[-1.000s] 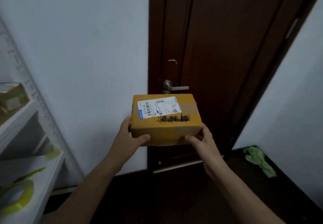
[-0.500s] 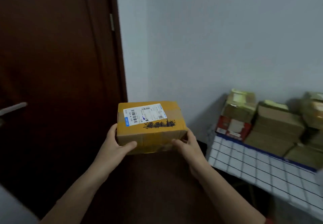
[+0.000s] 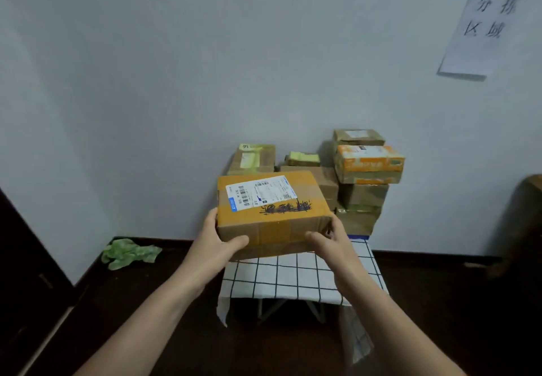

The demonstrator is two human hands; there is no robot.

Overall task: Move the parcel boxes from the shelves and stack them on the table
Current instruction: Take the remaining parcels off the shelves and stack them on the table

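Two hands carry one brown cardboard parcel box with a white shipping label [image 3: 272, 211], held roughly level in the air over the small bench draped in a white, black-checked cloth [image 3: 293, 279]. Left hand [image 3: 217, 246] grips the left end, thumb curled onto the near face; right hand [image 3: 333, 239] grips the right end likewise. Stacked cardboard parcels [image 3: 366, 170] crowd the bench's back, by the wall. Judgement: the taped box is stiff, likely light; best held by opposite ends, near the bottom edge.
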